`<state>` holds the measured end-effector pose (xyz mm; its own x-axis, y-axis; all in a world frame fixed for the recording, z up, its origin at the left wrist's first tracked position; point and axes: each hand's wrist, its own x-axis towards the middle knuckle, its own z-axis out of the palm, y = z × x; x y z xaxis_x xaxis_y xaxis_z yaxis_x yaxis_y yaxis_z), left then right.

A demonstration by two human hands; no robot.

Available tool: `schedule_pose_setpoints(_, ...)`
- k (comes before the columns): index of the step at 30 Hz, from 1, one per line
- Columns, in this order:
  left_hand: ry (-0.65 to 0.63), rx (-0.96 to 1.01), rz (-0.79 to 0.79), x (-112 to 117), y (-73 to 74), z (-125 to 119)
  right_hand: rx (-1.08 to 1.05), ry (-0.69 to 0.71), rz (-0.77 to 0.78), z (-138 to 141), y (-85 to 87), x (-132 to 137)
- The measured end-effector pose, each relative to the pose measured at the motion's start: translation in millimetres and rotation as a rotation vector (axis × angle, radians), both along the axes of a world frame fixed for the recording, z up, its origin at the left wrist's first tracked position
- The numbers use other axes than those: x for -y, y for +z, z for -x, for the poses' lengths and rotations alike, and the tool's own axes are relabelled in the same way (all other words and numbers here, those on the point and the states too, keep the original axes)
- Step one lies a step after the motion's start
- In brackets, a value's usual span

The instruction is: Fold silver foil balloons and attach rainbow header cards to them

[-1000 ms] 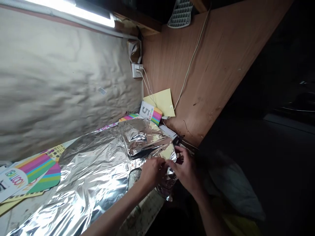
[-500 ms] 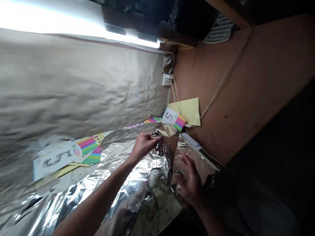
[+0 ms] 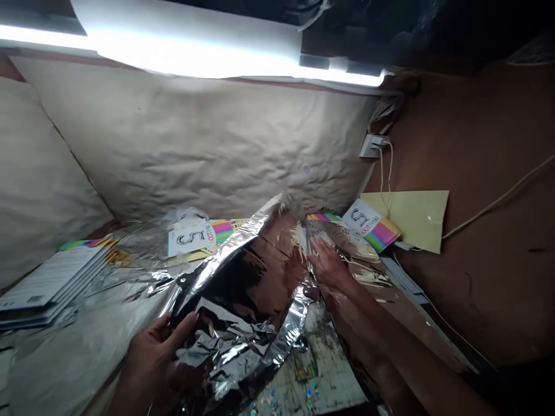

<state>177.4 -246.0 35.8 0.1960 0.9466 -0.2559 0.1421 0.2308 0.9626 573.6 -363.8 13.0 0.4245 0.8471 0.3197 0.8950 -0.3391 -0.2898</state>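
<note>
A large sheet of crinkled silver foil is lifted and folded over the worktop in front of me. My left hand grips its lower left edge, thumb on top of the crumpled part. My right hand lies flat on the foil's right side with its fingers stretched out toward the back wall. More foil lies spread flat to the left.
Striped cards printed with a "5" lie at the back and back right, next to a yellow envelope. A stack of printed cards sits at the left. A wall socket with cords hangs under the tube light.
My view swung left. My left hand came down from the foil's top edge to its lower left edge. My right hand moved up onto the foil and flattened out.
</note>
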Motion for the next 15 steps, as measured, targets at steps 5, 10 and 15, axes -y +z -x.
schedule_pose_setpoints(5, -0.052, -0.114, -0.058, 26, -14.1, 21, 0.004, -0.047, 0.199, -25, -24.4, -35)
schedule_pose_setpoints(10, -0.363, -0.469, -0.193, 30, -17.8, 35, 0.101, 0.105, 0.091, 6, -38.3, -55)
schedule_pose_setpoints(15, -0.225, -0.816, -0.409, 18, -7.2, 39, 0.121, 0.336, 0.297, 54, -50.6, -74)
